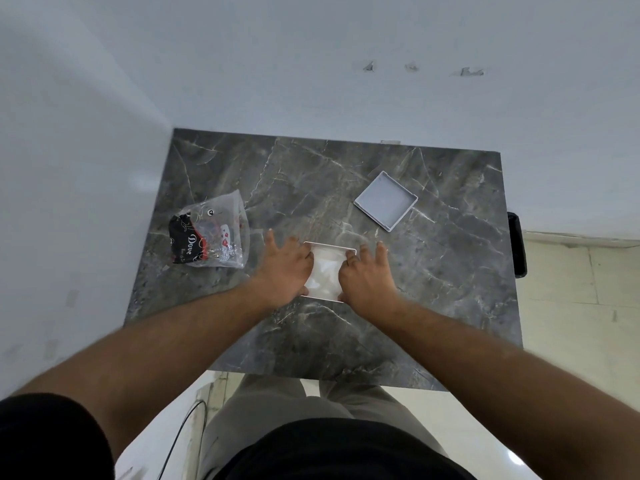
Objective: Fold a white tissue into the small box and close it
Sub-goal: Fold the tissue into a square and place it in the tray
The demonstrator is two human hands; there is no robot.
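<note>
Pressing down with both hands, the person is pushing the white tissue [325, 273] into the small box [330, 244]. The left hand [285, 268] has its fingers spread wide and lies over the left side of the box. The right hand [367, 273] is spread too and covers the right side, with some fingertips curled onto the tissue. The tissue sits inside the box, right between the two hands, and looks puffy, not flat yet. So this seems to be the tucking-in step. Next, I think the lid [386, 200] must be picked up; it lies well apart, further back to the right on the dark table [311, 341]. A plastic bag [211, 232] lies to the left.
</note>
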